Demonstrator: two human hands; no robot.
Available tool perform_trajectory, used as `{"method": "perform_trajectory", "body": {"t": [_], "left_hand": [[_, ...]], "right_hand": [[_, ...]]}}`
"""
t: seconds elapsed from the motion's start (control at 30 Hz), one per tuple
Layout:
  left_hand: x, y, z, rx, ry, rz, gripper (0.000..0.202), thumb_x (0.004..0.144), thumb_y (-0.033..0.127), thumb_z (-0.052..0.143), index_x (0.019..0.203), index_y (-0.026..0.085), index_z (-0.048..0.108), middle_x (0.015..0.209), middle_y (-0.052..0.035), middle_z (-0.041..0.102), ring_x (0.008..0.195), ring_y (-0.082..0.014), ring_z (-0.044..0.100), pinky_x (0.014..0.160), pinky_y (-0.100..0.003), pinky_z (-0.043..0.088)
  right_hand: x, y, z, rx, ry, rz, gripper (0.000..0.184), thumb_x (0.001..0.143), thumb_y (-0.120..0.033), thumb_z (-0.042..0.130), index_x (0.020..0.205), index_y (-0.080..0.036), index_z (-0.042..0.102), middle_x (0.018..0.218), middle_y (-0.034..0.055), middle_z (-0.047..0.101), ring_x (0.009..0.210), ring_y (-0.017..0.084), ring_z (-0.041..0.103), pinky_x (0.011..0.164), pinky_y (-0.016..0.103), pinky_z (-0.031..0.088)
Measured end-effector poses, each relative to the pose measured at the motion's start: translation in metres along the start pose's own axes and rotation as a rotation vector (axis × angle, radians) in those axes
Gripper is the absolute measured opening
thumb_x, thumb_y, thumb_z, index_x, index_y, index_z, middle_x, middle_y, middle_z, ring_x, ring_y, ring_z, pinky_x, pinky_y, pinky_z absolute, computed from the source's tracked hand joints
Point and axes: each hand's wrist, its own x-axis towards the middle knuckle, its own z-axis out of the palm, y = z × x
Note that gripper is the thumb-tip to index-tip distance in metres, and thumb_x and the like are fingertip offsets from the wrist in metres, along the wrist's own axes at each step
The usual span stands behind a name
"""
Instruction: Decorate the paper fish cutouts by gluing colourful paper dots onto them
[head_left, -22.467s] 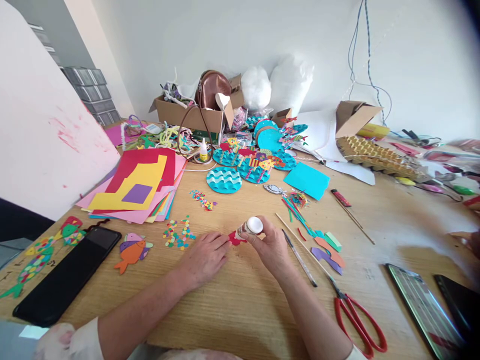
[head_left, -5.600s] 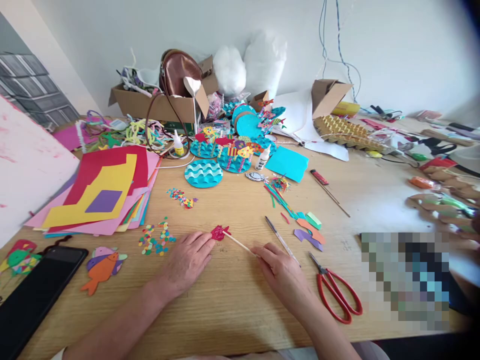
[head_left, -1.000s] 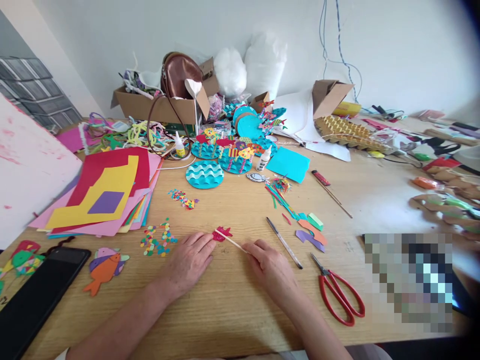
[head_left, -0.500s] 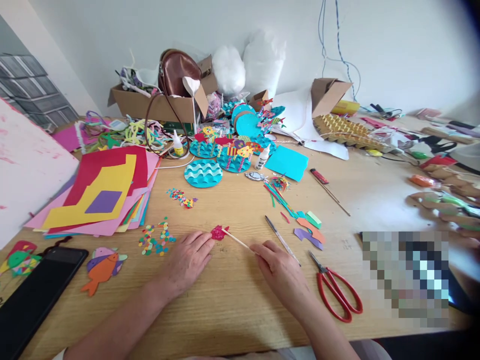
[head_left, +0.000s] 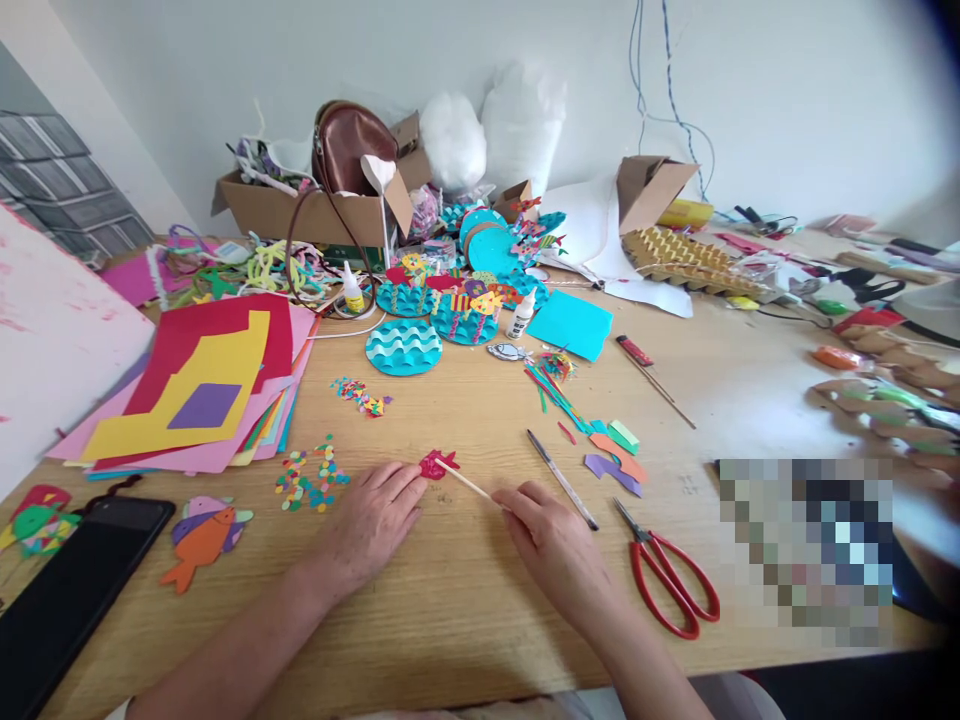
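Note:
My left hand [head_left: 375,522] lies on the table with its fingers stretched out, fingertips at the edge of a small red paper fish [head_left: 432,463]. In my right hand [head_left: 546,540] a thin pale stick [head_left: 471,483] is pinched. The stick's far tip touches the red fish on its upper side. A pen [head_left: 561,478] lies just beyond my right hand. Red-handled scissors [head_left: 660,575] rest to its right, blades pointing away from me. Round confetti [head_left: 311,478] is scattered left of my left hand, with several cut-out paper fish [head_left: 204,540] further left.
Coloured sheets [head_left: 187,375] are stacked at left, near a black phone [head_left: 90,550]. Glue bottles [head_left: 521,315], a wavy blue disc [head_left: 403,347] and a blue sheet [head_left: 574,325] stand or lie ahead. Paper scraps [head_left: 616,460] lie at right; a cardboard box [head_left: 304,215] stands behind.
The stick's tip has shifted slightly left across the red fish, my right hand moving with it. My left hand stays beside the fish. The whole view has shifted slightly.

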Motion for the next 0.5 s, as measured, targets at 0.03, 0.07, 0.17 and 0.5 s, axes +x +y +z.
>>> {"method": "perform_trajectory", "body": {"t": [0.03, 0.07, 0.17, 0.5], "left_hand": [[0.0, 0.0, 0.001, 0.001, 0.003, 0.001, 0.028, 0.081, 0.016, 0.051, 0.11, 0.018, 0.053, 0.114, -0.0058, 0.057, 0.103, -0.0216, 0.049, 0.089, -0.038, 0.042], [0.0, 0.0, 0.001, 0.002, 0.008, 0.002, 0.029, 0.081, 0.016, 0.051, 0.11, 0.018, 0.053, 0.115, -0.0057, 0.057, 0.104, -0.0218, 0.049, 0.089, -0.038, 0.042], [-0.001, -0.001, 0.002, 0.007, 0.013, 0.003, 0.031, 0.081, 0.017, 0.052, 0.112, 0.017, 0.052, 0.115, -0.006, 0.057, 0.104, -0.0226, 0.048, 0.089, -0.039, 0.041], [-0.001, 0.0, 0.001, 0.01, 0.008, 0.006, 0.028, 0.083, 0.018, 0.048, 0.111, 0.018, 0.052, 0.114, -0.0062, 0.057, 0.103, -0.0213, 0.049, 0.089, -0.038, 0.041]], "right_hand": [[0.002, -0.002, 0.002, -0.002, -0.007, -0.001, 0.03, 0.087, -0.017, 0.034, 0.099, -0.023, 0.062, 0.086, 0.0041, 0.06, 0.074, 0.013, 0.058, 0.062, 0.021, 0.038], [0.004, -0.004, 0.003, -0.005, -0.017, -0.002, 0.031, 0.087, -0.016, 0.034, 0.099, -0.023, 0.062, 0.086, 0.004, 0.06, 0.074, 0.013, 0.058, 0.061, 0.021, 0.038], [0.01, -0.008, 0.009, -0.012, -0.041, -0.007, 0.03, 0.086, -0.015, 0.035, 0.098, -0.024, 0.062, 0.084, 0.0036, 0.06, 0.074, 0.013, 0.058, 0.061, 0.02, 0.037], [-0.002, 0.003, 0.005, 0.009, -0.006, 0.047, 0.031, 0.087, -0.018, 0.034, 0.097, -0.023, 0.062, 0.086, 0.0047, 0.06, 0.075, 0.014, 0.059, 0.063, 0.022, 0.04]]}}
